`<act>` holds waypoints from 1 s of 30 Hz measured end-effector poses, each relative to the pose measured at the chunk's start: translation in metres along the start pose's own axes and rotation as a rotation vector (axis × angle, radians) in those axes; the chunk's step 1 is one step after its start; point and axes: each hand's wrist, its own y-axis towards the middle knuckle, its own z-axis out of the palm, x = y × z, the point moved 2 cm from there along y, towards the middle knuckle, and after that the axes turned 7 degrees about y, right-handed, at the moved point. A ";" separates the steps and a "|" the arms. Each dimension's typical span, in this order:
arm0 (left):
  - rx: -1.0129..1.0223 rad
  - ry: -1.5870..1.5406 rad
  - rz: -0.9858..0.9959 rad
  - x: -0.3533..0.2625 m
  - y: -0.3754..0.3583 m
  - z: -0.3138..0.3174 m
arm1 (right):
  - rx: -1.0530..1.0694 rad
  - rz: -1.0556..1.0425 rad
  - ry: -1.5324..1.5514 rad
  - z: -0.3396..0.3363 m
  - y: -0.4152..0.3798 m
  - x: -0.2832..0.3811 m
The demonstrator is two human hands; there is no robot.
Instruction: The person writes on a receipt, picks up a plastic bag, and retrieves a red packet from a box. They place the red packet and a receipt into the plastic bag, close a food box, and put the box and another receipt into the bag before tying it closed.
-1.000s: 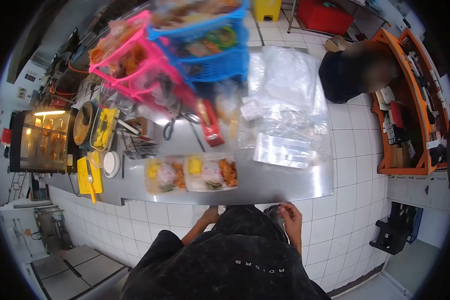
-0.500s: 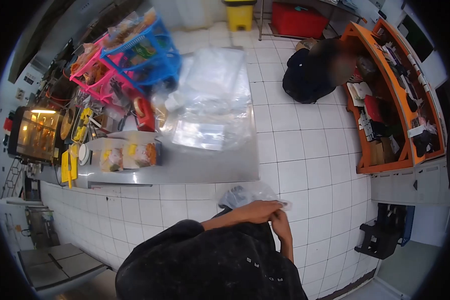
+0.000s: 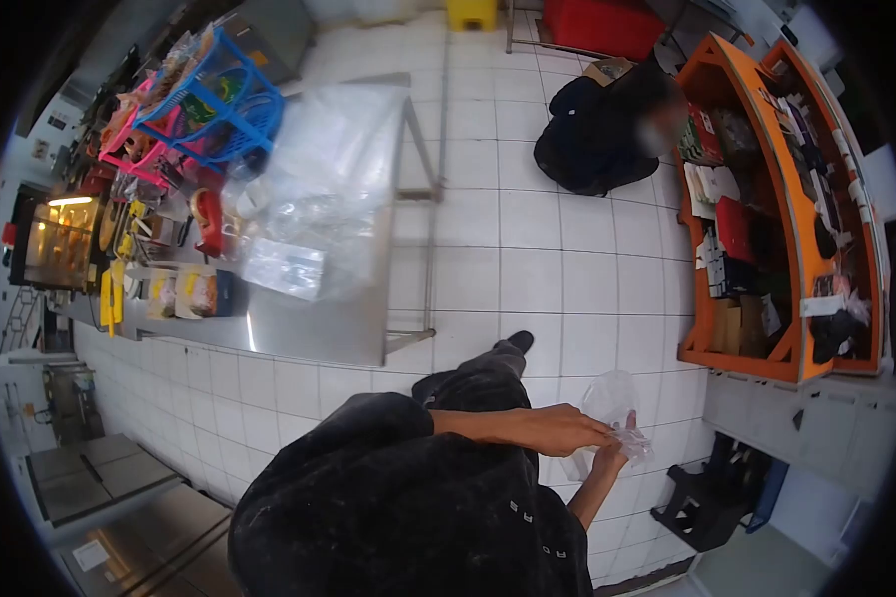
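A clear plastic bag (image 3: 610, 396) hangs and spreads from between my two hands, over the white tiled floor. My left hand (image 3: 572, 430) reaches across my front from the left, its fingers closed on the gathered edge of the bag. Close against it, my right hand (image 3: 608, 461) comes up from below and pinches the same bunched plastic, one digit pointing upward. I cannot make out anything inside the bag.
To the left stands a steel table (image 3: 343, 333) with plastic sheets (image 3: 324, 149), a red tape dispenser (image 3: 207, 221), wrapped food boxes (image 3: 197, 294) and a blue basket (image 3: 219, 99). A person (image 3: 607, 134) crouches by an orange shelf (image 3: 695, 308). A black stool (image 3: 702, 502) is at lower right.
I have stepped and turned rightward, so the table sits further left in view. My hands and the bag have moved right, away from the table edge. The crouching person stays beside the shelf.
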 end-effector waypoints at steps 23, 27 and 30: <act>-0.047 0.078 0.186 0.002 0.403 -0.064 | 0.130 -0.317 -0.556 0.096 0.296 0.307; -0.128 0.037 0.161 0.006 0.449 -0.072 | 0.032 -0.684 -1.203 0.013 0.409 0.265; -0.100 0.044 -0.012 0.024 0.475 -0.098 | 0.113 -0.572 -1.369 0.043 0.420 0.287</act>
